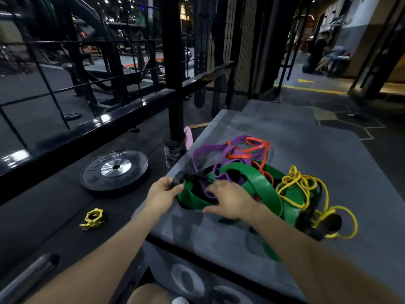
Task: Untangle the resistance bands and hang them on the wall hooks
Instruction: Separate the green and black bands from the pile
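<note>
Tangle of resistance bands (pixel 252 183) sat heaped on the grey padded box top (pixel 328 161), near its left front edge, probably dumped there for sorting at working height. Left hand (pixel 163 190) pinched a black band (pixel 178 178) between thumb and curled fingers at the pile's left end, looked like holding one loop out so it could be traced free. Right hand (pixel 228 199) lay on top of the wide green band (pixel 260 185), fingers spread and reaching down into the knot where purple band (pixel 210 153) and black cross; whether they had gripped anything, can't tell. Orange band (pixel 252 150) wound through the purple at the back, thin yellow band (pixel 302 187) looped at the right, well clear of both hands. No wall hooks identifiable. Judged early stage, nothing separated yet. On the floor left of the box: weight plate (pixel 115 170), yellow collar (pixel 93 218)
</note>
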The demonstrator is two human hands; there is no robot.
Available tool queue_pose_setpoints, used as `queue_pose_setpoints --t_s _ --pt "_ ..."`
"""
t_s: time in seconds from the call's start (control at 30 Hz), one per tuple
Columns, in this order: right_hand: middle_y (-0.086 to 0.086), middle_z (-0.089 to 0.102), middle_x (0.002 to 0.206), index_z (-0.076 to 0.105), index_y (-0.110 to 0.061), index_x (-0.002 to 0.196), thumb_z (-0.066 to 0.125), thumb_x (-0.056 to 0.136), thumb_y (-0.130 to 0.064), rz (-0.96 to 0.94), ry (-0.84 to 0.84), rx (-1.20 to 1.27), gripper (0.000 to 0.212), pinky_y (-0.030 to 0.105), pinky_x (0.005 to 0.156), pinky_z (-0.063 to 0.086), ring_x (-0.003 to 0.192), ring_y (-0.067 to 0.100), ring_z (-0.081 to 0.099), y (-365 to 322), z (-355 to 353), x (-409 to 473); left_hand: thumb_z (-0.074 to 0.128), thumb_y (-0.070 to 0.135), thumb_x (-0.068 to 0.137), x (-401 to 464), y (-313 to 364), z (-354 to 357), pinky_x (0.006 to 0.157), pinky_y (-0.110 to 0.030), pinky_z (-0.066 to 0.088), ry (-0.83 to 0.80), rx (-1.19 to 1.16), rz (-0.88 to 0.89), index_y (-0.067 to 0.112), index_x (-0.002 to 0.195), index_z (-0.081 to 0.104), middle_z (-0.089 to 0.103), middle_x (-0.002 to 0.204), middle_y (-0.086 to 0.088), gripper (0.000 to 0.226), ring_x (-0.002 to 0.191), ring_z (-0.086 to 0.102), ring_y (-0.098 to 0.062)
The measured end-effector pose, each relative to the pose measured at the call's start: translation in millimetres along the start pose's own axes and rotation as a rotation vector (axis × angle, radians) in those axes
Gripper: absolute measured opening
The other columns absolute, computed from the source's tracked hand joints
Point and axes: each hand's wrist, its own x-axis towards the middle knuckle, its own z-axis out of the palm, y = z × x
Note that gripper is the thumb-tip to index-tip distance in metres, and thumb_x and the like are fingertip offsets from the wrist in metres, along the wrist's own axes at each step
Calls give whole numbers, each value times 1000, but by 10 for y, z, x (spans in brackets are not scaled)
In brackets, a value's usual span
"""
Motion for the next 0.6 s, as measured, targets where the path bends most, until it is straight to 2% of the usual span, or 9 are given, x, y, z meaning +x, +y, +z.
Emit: queue_pose_setpoints --t_s 0.07,0.1,0.2,0.23,0.3,0.37,0.47,0.53,0.6 --pt "9 52 124 50 -14 123 58 83 -52 25 -24 -146 56 39 99 31 118 27 48 -107 91 60 71 16 80 50 -79 -25 64 -27 43 21 -28 -31 11 79 56 55 72 -1 16 72 52 -17" --pt "8 53 123 50 -14 121 57 84 -49 42 -8 -187 52 40 99 29 117 26 50 -135 131 86 74 17 78 75 -112 -26 71 -31 47 17 -52 -61 13 87 54 56 82 -1 22 79 54 -18" --pt "8 58 120 51 -15 117 50 92 -31 79 75 -208 30 38 95 27 112 25 55 -105 203 144 76 15 76 157 -177 4 95 -33 43 -74 -157 -163 11 127 43 48 122 -4 61 115 49 -20" --pt "7 61 118 51 -16 116 47 94 -27 90 90 -218 25 38 94 28 111 25 56 -65 198 151 74 14 77 185 -190 28 97 -30 40 -120 -200 -197 8 136 35 44 127 -4 71 121 46 -20" --pt "7 64 114 54 -18 113 43 95 -23 112 104 -242 22 36 91 32 108 26 59 39 143 144 72 9 78 237 -192 80 96 -28 39 -238 -324 -265 7 141 29 46 125 0 76 117 48 -18" --pt "8 66 111 56 -17 110 44 94 -23 154 125 -228 21 36 88 38 107 28 60 181 47 117 74 10 74 293 -194 143 92 -29 45 -366 -429 -325 10 137 35 56 124 -1 74 109 57 -18" --pt "10 65 111 56 -17 112 45 94 -23 271 187 -81 22 37 82 44 107 32 58 407 -126 73 77 8 71 346 -124 294 81 -27 50 -413 -517 -352 8 122 48 64 116 -9 58 91 65 -17" --pt "13 64 111 54 -17 112 45 94 -23 336 227 -33 21 39 79 46 106 34 58 532 -255 49 67 -1 79 363 12 372 67 -21 55 -424 -569 -297 6 100 59 72 91 -6 23 73 69 -13" --pt "16 62 114 54 -17 117 47 94 -23 393 220 -3 24 41 81 46 107 37 57 641 -395 6 62 -3 82 422 178 374 60 -19 55 -393 -574 -233 9 86 61 72 73 -2 12 62 68 -10"
